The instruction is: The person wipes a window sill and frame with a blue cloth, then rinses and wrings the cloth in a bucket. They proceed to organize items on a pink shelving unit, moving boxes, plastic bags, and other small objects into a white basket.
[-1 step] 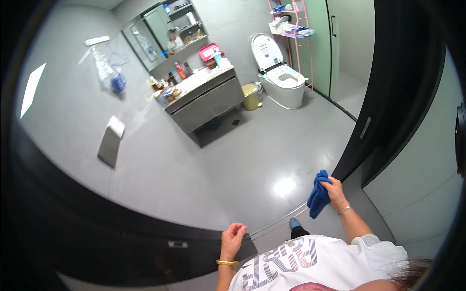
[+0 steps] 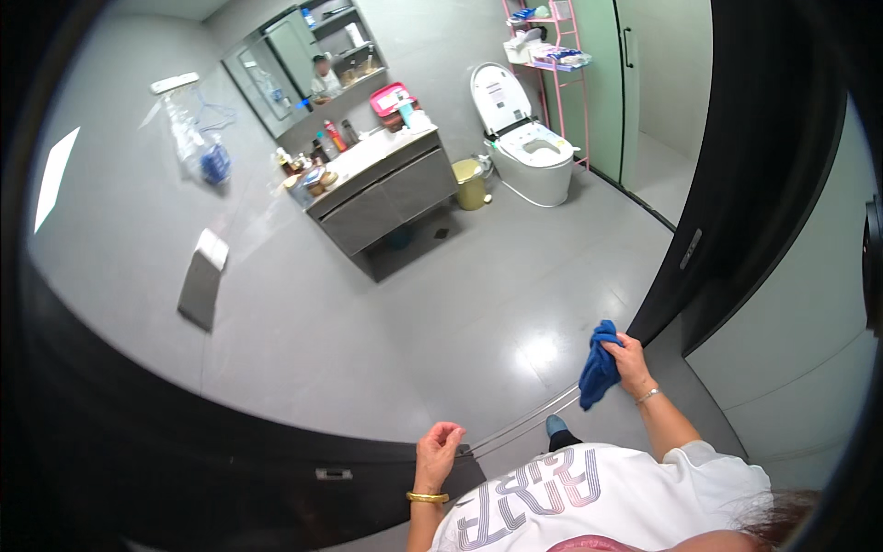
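In my right hand [image 2: 631, 364] is a bunched blue cloth [image 2: 600, 368], pinched near its top and hanging down. That hand is beside the lower end of the black door frame [image 2: 658, 308] on the right. My left hand [image 2: 438, 454], with a gold bangle at the wrist, is just above the end of the dark panel [image 2: 386, 469] on the left. Its fingers are curled together and nothing shows in them; whether it touches the panel I cannot tell. One foot in a blue slipper [image 2: 556, 425] is near the floor track [image 2: 524, 419] between my hands.
Beyond the track lies a grey bathroom floor [image 2: 441, 322]. A grey vanity [image 2: 382, 207] crowded with bottles stands under a mirror cabinet [image 2: 285, 74]. A yellow bin [image 2: 470, 186], a toilet [image 2: 533, 166] with its lid up, a pink rack [image 2: 558, 92] and a glass door [image 2: 593, 101] are farther right.
The room has shifted slightly leftward in the view. My right hand and the hanging cloth are a touch farther left; both hands keep the same hold.
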Demonstrator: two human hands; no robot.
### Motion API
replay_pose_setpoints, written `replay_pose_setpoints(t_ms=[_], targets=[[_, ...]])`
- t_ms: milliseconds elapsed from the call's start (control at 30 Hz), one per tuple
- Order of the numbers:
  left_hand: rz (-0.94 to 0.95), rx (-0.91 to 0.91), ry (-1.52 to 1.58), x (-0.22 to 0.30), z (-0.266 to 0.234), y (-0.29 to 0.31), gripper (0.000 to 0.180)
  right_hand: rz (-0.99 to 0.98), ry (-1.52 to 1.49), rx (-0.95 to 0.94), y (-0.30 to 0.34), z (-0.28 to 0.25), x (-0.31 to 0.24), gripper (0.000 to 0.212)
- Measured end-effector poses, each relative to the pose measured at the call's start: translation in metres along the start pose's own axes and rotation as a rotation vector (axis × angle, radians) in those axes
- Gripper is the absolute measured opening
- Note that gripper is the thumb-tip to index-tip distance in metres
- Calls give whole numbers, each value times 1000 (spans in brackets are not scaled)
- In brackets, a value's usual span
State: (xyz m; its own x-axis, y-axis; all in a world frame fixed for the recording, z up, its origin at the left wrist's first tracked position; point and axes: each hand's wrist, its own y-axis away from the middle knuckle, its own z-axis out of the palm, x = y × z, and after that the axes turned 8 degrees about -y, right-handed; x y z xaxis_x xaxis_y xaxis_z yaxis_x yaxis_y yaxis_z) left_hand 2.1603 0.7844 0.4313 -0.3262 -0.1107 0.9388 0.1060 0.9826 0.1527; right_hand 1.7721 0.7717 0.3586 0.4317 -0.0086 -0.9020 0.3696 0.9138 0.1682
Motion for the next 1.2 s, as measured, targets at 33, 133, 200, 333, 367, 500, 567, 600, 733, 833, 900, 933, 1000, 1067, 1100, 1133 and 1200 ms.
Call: replay_pose_setpoints(t_ms=[33, 133, 200, 333, 367, 500, 567, 600, 733, 833, 900, 933, 1000, 1067, 1100, 1133, 1200], targets=[[-15, -53, -14, 10, 1, -19, 10, 23, -37, -9, -15, 8, -8, 14], [-38, -81, -161, 32, 8, -70, 10, -8, -56, -43, -52, 29, -31, 15], [32, -60, -178, 35, 19, -107, 11, -52, -80, -74, -87, 27, -37, 20], [11, -139, -139, 51, 34, -157, 11, -88, -156, -54, -127, 36, -55, 22], [12, -156, -129, 48, 34, -170, 11, -95, -184, -45, -135, 38, -59, 22], [-14, -188, -111, 44, 26, -222, 11, -126, -200, 44, -168, 41, -52, 21], [4, -191, -116, 43, 21, -257, 11, -136, -191, 99, -184, 44, -54, 19], [8, -195, -123, 41, 18, -274, 11, -136, -189, 131, -191, 45, -54, 17], [18, -253, -131, 47, 10, -357, 12, -182, -207, 224, -232, 46, -48, 16], [31, -284, -147, 53, -6, -417, 13, -208, -287, 308, -256, 59, -50, 20], [65, -308, -141, 66, -13, -455, 13, -239, -305, 388, -274, 62, -55, 24], [76, -314, -140, 71, -18, -472, 13, -265, -333, 421, -280, 66, -58, 26], [89, -342, -157, 75, -22, -508, 13, -340, -372, 476, -298, 70, -60, 28], [74, -374, -212, 79, -20, -539, 12, -369, -391, 517, -316, 68, -57, 30], [64, -388, -238, 81, -18, -554, 12, -380, -392, 533, -325, 70, -58, 31], [72, -404, -228, 82, -14, -567, 11, -388, -395, 544, -334, 71, -58, 31], [90, -433, -208, 89, 1, -588, 11, -418, -404, 545, -346, 69, -60, 31]])
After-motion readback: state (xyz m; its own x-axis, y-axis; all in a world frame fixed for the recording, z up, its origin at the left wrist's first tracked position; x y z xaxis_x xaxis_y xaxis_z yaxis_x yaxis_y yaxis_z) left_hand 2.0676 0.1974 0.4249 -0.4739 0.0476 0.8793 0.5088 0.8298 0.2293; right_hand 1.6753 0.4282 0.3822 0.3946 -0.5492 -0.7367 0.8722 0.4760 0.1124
